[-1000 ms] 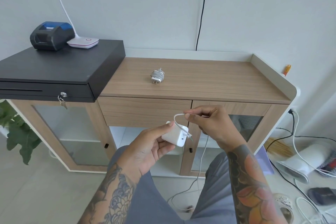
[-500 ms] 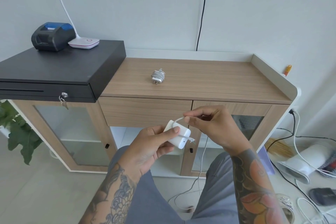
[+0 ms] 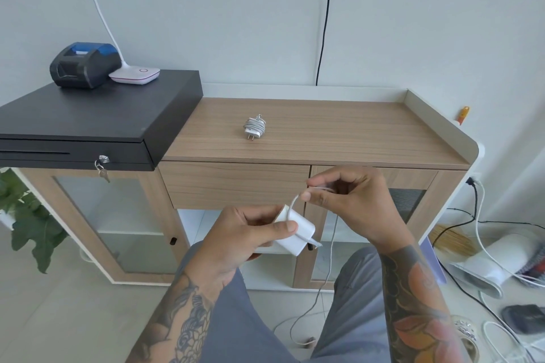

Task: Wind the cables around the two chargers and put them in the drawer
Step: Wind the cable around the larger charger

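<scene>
While the left hand [image 3: 239,233] grips the white charger block [image 3: 295,230] in front of the lap, the right hand [image 3: 351,200] pinches its thin white cable [image 3: 330,253] just above and to the right of the block. The cable loops from the pinch down to the block, and the rest hangs to the floor. The next turn likely goes across the block's short side. The wound charger [image 3: 254,127] lies on the wooden cabinet top [image 3: 354,132], above the closed drawer [image 3: 233,183].

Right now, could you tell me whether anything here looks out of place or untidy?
Mainly the cable of the charger in the left hand: it hangs loose from the right hand to the floor. Loose cables also clutter the floor at right.
</scene>
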